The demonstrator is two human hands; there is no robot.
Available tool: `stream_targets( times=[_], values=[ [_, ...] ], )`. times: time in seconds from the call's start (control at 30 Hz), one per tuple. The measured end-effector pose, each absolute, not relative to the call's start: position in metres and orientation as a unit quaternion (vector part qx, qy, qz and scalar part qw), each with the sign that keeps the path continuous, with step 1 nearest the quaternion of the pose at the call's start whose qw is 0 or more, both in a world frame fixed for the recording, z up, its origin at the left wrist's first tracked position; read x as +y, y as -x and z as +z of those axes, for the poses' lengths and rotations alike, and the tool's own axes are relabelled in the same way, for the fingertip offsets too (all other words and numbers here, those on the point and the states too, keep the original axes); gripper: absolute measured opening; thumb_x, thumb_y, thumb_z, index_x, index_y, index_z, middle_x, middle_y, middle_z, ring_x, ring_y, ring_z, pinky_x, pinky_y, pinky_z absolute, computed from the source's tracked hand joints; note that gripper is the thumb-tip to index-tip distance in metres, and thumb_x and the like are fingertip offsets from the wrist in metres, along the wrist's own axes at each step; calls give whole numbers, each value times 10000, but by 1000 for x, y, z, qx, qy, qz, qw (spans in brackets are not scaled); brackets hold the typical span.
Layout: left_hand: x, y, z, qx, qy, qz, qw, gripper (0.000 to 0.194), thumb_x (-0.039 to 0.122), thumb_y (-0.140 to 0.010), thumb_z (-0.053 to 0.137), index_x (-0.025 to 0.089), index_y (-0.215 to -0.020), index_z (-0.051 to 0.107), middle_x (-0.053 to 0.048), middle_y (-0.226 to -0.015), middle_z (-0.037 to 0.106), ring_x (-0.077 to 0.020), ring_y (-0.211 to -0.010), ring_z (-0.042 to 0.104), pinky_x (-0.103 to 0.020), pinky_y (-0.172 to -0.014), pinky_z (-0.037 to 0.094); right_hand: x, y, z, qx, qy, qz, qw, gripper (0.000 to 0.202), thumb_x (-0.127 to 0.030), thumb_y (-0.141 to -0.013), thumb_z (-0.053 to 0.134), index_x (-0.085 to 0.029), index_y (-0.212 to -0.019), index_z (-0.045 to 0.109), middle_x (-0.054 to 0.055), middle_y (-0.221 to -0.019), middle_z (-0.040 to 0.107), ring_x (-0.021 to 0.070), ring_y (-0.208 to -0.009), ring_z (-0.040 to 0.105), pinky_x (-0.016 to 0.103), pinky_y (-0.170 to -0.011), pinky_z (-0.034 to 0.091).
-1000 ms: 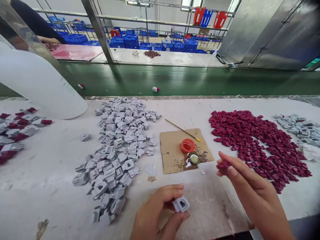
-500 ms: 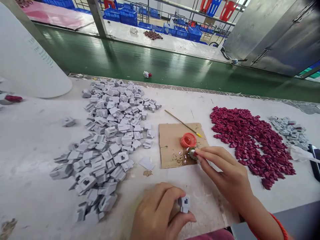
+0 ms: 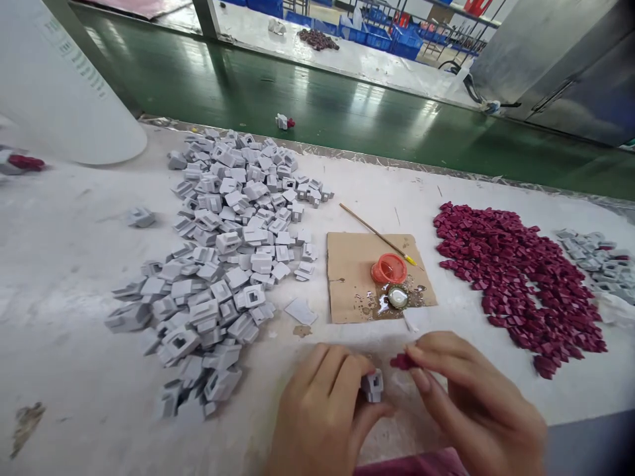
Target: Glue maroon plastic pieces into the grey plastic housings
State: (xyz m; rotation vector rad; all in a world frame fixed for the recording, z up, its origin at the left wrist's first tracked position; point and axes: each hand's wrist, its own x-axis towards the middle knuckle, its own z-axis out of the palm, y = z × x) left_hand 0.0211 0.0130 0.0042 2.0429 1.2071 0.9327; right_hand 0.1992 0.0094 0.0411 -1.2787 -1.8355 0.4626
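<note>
My left hand (image 3: pixel 330 410) is closed around a grey plastic part (image 3: pixel 373 385) at the bottom centre, its square opening showing. Just to the right, my right hand (image 3: pixel 471 396) pinches a small dark red piece (image 3: pixel 403 361) between thumb and fingers. A small gap separates the two pieces. Beyond the hands, a piece of cardboard (image 3: pixel 342 264) bears a red cup (image 3: pixel 381 270) of liquid and a bottle cap (image 3: pixel 397 297), with wet spots around them. A thin stick (image 3: pixel 373 231) with a yellow end lies across the cardboard's upper edge.
Many grey parts (image 3: pixel 238 244) are heaped on the left, dark red pieces (image 3: pixel 510 264) on the right. More grey parts (image 3: pixel 595 258) lie at the far right. A green conveyor belt (image 3: pixel 347 112) crosses behind, carrying one joined grey-and-red part (image 3: pixel 284 121). A white curved object (image 3: pixel 74 86) stands upper left.
My right hand has moved from the bottle cap back toward my left hand, bringing the dark red piece. The cap is now uncovered. My left hand keeps its grey part. The view has shifted slightly.
</note>
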Motion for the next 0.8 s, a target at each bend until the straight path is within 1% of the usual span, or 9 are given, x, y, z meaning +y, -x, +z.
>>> stream_targets(
  times=[0.07, 0.13, 0.27, 0.37, 0.53, 0.67, 0.73, 0.8],
  values=[
    [13, -22, 4, 461, -761, 350, 294, 159, 338, -890, 644, 225, -920, 536, -4, -800, 636, -220, -739, 588, -336, -635, 468, 1, -195, 36, -719, 510, 206, 424, 352, -6, -835, 588, -234, -1092, 668, 45, -929, 672, 178, -840, 659, 267, -674, 589],
    [14, -22, 4, 464, -758, 347, 298, 163, 307, -877, 668, 228, -907, 529, -1, -800, 633, -219, -734, 584, -336, -630, 465, -3, -192, 31, -707, 516, 215, 433, 346, -16, -831, 588, -235, -1085, 675, 47, -926, 679, 180, -830, 666, 262, -658, 595],
    [14, -21, 5, 463, -758, 343, 307, 278, 202, -787, 766, 234, -916, 522, 11, -830, 641, -215, -755, 591, -332, -641, 476, -3, -190, 28, -707, 512, 226, 433, 345, -3, -831, 581, -224, -1077, 679, 52, -906, 682, 178, -812, 668, 258, -657, 602],
    [15, -20, 6, 461, -759, 339, 311, 315, 152, -767, 773, 237, -922, 513, 18, -842, 640, -213, -770, 591, -333, -652, 480, -2, -189, 30, -718, 503, 230, 422, 350, 8, -831, 577, -219, -1080, 673, 49, -897, 682, 171, -811, 668, 248, -660, 604],
    [15, -20, 5, 457, -758, 341, 317, 274, 186, -799, 748, 238, -913, 504, 22, -826, 631, -207, -756, 588, -334, -638, 481, -1, -189, 30, -739, 485, 234, 405, 322, 16, -829, 584, -193, -1057, 673, 54, -902, 683, 168, -822, 665, 249, -681, 603],
    [16, -19, 5, 457, -760, 340, 315, 233, 177, -825, 710, 239, -920, 507, 18, -817, 627, -207, -745, 589, -331, -633, 480, -1, -191, 29, -758, 475, 236, 380, 354, 33, -839, 582, -186, -1108, 649, 70, -953, 672, 183, -887, 657, 270, -717, 605],
    [18, -19, 4, 454, -760, 344, 314, 184, 189, -856, 674, 241, -915, 508, 17, -808, 628, -203, -739, 597, -323, -637, 486, -2, -190, 30, -768, 468, 237, 369, 337, 21, -865, 564, -173, -1131, 632, 76, -977, 667, 178, -921, 652, 265, -763, 603],
    [20, -19, 4, 450, -764, 345, 307, 126, 233, -891, 636, 244, -919, 513, 11, -805, 639, -200, -740, 615, -312, -645, 501, -3, -188, 30, -773, 455, 240, 371, 297, -8, -911, 528, -161, -1151, 609, 82, -985, 664, 168, -937, 649, 253, -785, 599]
  ],
)
